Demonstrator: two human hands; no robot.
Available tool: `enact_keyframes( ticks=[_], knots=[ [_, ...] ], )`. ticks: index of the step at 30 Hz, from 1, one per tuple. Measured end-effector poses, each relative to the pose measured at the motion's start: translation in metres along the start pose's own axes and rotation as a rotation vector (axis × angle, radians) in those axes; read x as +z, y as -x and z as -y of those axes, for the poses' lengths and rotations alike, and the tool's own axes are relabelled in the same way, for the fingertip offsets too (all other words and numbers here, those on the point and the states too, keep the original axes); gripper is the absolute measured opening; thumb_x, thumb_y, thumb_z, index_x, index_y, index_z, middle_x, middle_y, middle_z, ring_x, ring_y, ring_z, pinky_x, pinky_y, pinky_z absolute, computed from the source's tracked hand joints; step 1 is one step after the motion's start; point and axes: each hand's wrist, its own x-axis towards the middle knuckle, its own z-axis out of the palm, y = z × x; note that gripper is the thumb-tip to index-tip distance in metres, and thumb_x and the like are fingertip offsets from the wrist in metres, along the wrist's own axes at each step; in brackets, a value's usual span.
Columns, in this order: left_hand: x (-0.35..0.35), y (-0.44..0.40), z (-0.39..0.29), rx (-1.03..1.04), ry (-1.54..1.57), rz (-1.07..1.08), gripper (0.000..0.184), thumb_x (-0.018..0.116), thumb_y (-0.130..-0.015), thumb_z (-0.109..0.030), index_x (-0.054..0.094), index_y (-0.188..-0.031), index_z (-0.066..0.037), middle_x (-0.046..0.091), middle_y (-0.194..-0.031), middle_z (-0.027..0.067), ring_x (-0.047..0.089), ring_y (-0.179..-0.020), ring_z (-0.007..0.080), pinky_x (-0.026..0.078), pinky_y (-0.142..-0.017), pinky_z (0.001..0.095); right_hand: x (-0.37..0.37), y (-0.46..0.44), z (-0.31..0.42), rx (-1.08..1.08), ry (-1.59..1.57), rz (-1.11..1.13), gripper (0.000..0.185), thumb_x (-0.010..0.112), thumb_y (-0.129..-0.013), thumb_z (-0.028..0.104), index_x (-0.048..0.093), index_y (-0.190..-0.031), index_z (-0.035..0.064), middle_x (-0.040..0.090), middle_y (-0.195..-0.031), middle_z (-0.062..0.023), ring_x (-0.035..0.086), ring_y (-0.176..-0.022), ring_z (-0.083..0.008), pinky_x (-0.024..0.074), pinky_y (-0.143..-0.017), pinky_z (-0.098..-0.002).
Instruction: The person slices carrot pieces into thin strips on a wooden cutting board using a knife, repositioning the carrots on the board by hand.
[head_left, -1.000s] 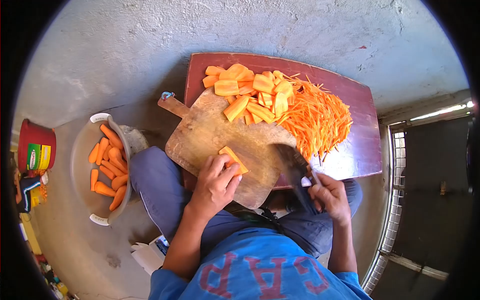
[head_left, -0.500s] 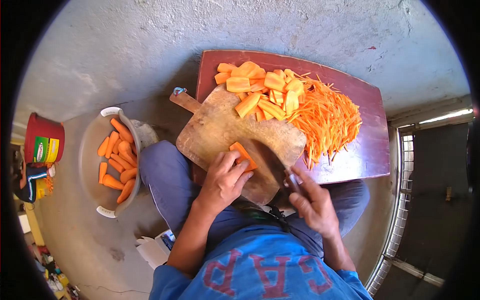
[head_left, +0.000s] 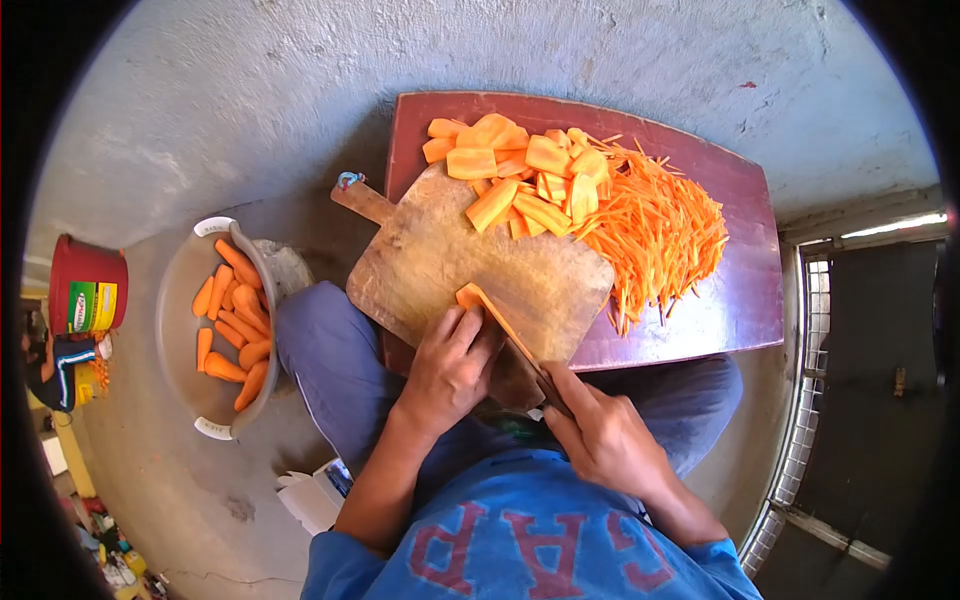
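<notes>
My left hand (head_left: 445,370) has its fingers curled over a carrot piece (head_left: 470,296), pressing it on the near part of the wooden cutting board (head_left: 420,250). In my right hand (head_left: 610,435) is a knife (head_left: 518,378), gripped by the handle. Its blade lies along the carrot beside my left fingers, with a thin orange strip showing along its far side. Much of the carrot piece is hidden by the blade and fingers. Beyond them, thick carrot slices (head_left: 492,204) lie on the board's far edge, next to a heap of carrot shreds (head_left: 655,230).
The board rests on a dark red table (head_left: 745,300) against a blue-grey wall (head_left: 600,60). At left on the floor stands a grey basin (head_left: 175,350) of peeled carrots. A red bucket (head_left: 75,260) and another person's sleeve (head_left: 72,352) show farther left.
My right hand has swung the knife leftward and down, from right of the carrot piece to its side. My left hand stays on the carrot.
</notes>
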Motion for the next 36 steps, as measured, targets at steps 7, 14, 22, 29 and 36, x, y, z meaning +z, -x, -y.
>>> enact_keyframes(
  ticks=[7,14,22,29,36],
  knots=[
    [-0.003,-0.002,0.001,-0.034,0.028,0.02,0.024,0.078,-0.093,-0.001,0.079,-0.116,0.005,0.068,-0.123,0.0211,0.064,-0.108,0.0412,0.057,-0.096,0.0516,0.019,-0.029,-0.011,-0.149,0.021,-0.11,0.061,0.073,-0.107,0.009,0.049,-0.162,-0.0045,0.078,-0.113,-0.0337,0.077,-0.096,-0.0553,0.0642,-0.08,-0.0592],
    [0.004,-0.002,-0.004,-0.039,0.026,-0.091,0.024,0.08,-0.093,0.0,0.077,-0.116,0.006,0.068,-0.123,0.0196,0.066,-0.106,0.041,0.057,-0.095,0.0514,-0.006,0.015,-0.006,0.048,-0.091,0.01,0.064,0.075,-0.107,0.01,0.049,-0.164,-0.0022,0.078,-0.118,-0.0334,0.077,-0.1,-0.056,0.0643,-0.083,-0.0586],
    [0.002,-0.005,-0.004,-0.04,0.031,-0.062,0.025,0.081,-0.092,0.0,0.078,-0.116,0.005,0.07,-0.12,0.0186,0.067,-0.107,0.0384,0.057,-0.094,0.049,0.001,-0.005,-0.008,0.02,-0.163,-0.054,0.059,0.075,-0.107,0.008,0.055,-0.161,-0.0021,0.078,-0.122,-0.033,0.078,-0.108,-0.0542,0.0641,-0.089,-0.0527],
    [0.0,-0.004,0.0,-0.009,0.04,-0.019,0.026,0.08,-0.089,-0.002,0.08,-0.114,0.006,0.071,-0.124,0.0195,0.066,-0.109,0.0399,0.057,-0.095,0.0502,-0.006,-0.008,0.009,0.017,0.022,0.049,0.065,0.075,-0.107,0.01,0.047,-0.164,-0.0031,0.078,-0.116,-0.0337,0.078,-0.095,-0.0556,0.0657,-0.08,-0.0594],
    [0.006,0.0,0.001,-0.019,0.037,-0.038,0.025,0.079,-0.09,-0.001,0.079,-0.114,0.007,0.071,-0.125,0.0196,0.065,-0.105,0.0403,0.057,-0.092,0.0511,0.011,-0.035,-0.016,-0.059,-0.097,-0.001,0.061,0.073,-0.108,0.012,0.048,-0.161,-0.0042,0.077,-0.11,-0.0365,0.076,-0.095,-0.0574,0.0624,-0.08,-0.0616]
  ],
)
